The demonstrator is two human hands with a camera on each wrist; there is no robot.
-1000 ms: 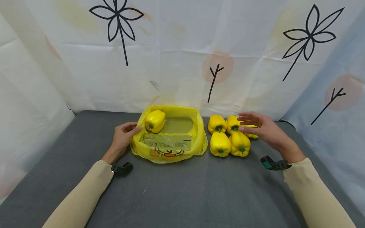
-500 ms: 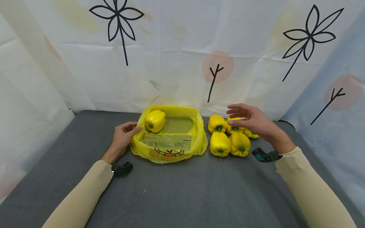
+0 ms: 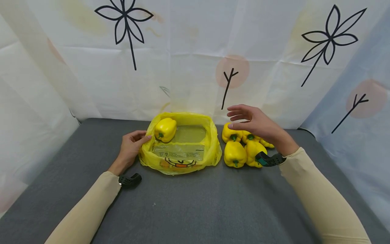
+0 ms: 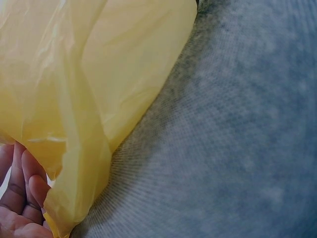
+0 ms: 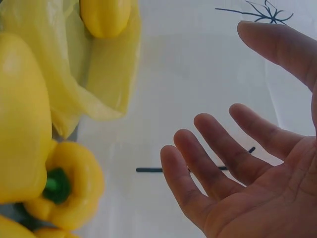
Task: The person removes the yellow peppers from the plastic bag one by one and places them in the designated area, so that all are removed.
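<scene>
A yellow plastic bag [image 3: 145, 158] stands with its mouth spread wide, and one yellow bell pepper [image 3: 166, 129] lies inside at the back left. My left hand [image 3: 130, 146] pinches the bag's left rim, thumb on the inner side; in the left wrist view its fingers [image 4: 33, 171] curl at the film's edge. To the right of the bag sit several yellow bell peppers [image 3: 235, 154] in a tight cluster. Over the back of this cluster hovers my right hand [image 3: 257, 122], fingers spread and holding nothing. In the right wrist view its bare palm [image 5: 277, 198] faces the camera, beside the peppers [image 5: 20, 119].
Everything rests on a dark grey cloth-covered table [image 3: 189, 206]. A white printed curtain [image 3: 189, 78] hangs right behind the table's back edge, and more fabric hangs along both sides. Each wrist wears a black band, such as the right wristband [image 3: 269, 159].
My right hand has moved left and a little upward, from the right end of the pepper cluster to above its back left. The left hand, bag and peppers have stayed put.
</scene>
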